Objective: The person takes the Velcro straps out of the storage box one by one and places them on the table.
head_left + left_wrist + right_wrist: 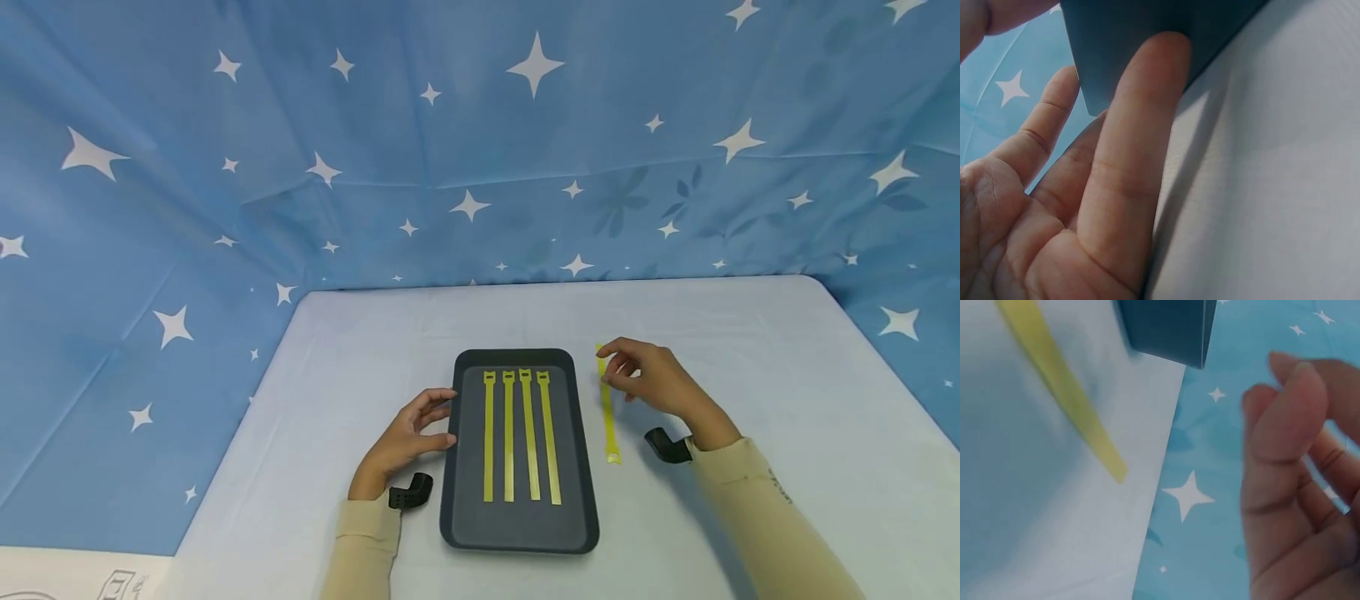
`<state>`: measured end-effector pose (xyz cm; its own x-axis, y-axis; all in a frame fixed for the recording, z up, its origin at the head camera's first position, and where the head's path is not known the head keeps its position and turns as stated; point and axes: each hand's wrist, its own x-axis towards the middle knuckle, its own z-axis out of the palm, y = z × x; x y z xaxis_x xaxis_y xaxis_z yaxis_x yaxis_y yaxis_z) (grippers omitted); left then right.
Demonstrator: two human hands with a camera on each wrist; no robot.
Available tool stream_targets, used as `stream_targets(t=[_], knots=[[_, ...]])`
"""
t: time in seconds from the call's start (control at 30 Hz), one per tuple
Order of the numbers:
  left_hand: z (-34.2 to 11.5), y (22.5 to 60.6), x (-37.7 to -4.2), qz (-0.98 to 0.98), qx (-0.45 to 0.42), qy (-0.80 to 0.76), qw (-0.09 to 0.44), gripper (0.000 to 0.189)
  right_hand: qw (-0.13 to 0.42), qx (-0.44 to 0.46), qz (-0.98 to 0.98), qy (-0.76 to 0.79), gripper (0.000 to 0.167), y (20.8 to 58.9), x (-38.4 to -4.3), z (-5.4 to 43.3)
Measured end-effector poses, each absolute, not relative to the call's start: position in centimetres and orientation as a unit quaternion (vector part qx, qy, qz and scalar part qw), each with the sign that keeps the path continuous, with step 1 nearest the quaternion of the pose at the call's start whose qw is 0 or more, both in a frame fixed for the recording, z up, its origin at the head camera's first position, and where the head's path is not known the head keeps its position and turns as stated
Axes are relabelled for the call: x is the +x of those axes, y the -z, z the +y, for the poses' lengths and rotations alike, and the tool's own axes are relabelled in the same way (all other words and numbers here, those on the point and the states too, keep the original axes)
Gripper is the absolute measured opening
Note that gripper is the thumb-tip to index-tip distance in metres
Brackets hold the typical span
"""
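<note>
Yellow and flat: noting a loose strap (608, 417) on the white tabletop (390, 342), lying just right of the dark tray (517, 529). Running near-to-far, almost parallel to the tray's right side, leaning slightly left at the far end and pointing its notched head nearward; counting four similar straps (508, 442) inside the tray, all pointing heads farward. Lying just left of the right hand (648, 375), judging that the nearer one; lying well apart from the left hand (408, 433), across the tray. On the right, curving fingers and thumb loosely by the strap's far half, apparently pinching nothing, showing apart from it in the wrist view. On the left, spreading thumb from fingers, touching the tray's left rim.
</note>
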<state>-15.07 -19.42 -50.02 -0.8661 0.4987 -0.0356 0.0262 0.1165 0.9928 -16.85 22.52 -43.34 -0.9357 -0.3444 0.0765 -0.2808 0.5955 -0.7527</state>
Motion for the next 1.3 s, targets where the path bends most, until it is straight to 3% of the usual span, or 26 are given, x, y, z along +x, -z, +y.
stream_targets(t=[0.13,0.4,0.73,1.3], knots=[[-19.3,49.9,-15.1,0.724,0.173,-0.640,0.187,0.074,0.037,-0.242,0.865,0.439,0.030,42.8,-18.1,22.7],[-19.4,49.9,-15.0,0.728,0.167,-0.637,0.190,0.075,0.085,-0.351,0.809,0.464,0.029,42.4,-20.4,21.4],[-19.4,49.9,-15.1,0.729,0.171,-0.636,0.186,0.073,0.196,-0.399,0.755,0.481,0.028,41.1,-22.5,17.9],[-19.3,50.0,-15.3,0.726,0.179,-0.637,0.186,0.073,0.284,-0.435,0.708,0.478,0.026,41.8,-24.3,12.4]])
